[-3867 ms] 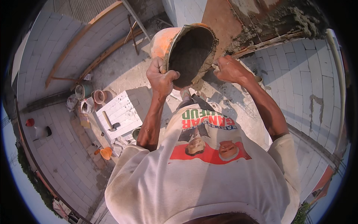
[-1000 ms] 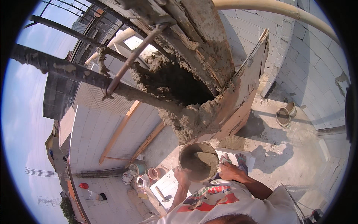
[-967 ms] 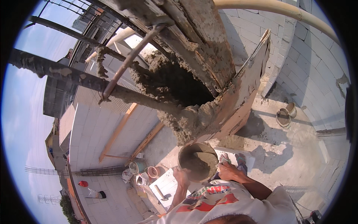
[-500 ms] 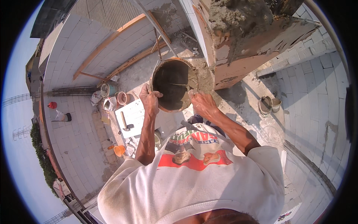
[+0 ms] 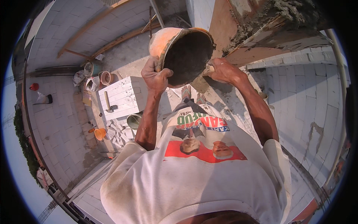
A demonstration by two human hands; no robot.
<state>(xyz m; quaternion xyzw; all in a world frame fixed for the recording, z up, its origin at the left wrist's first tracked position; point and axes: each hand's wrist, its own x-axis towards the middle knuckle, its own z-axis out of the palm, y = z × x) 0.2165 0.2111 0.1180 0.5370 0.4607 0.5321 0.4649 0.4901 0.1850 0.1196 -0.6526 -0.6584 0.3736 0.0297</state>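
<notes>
An orange bucket (image 5: 188, 56), crusted with grey mortar, is held up in front of me with its dark mouth tilted toward me. My left hand (image 5: 156, 76) is closed around its left rim, thumb on the inner side. At the lower right rim my right hand (image 5: 223, 71) is closed too; whether a small tool is also in its fingers I cannot make out. Wet grey mortar (image 5: 292, 11) clings to the top of a boarded column form (image 5: 250, 35), just beyond the bucket to the right. The bucket's bottom inside is in shadow.
Below on the left, a hammer (image 5: 108, 101) lies on a stack of white blocks (image 5: 125, 93). Several pails, among them a pinkish one (image 5: 106, 77), stand behind it. An orange scoop (image 5: 99, 133) sits near broken block pieces (image 5: 117, 132). Pale block walls (image 5: 304, 108) surround me.
The bucket has tipped, so its orange outer side now shows at the left. Both hands have moved farther out with it. The view has shifted, and the column form appears farther up and right.
</notes>
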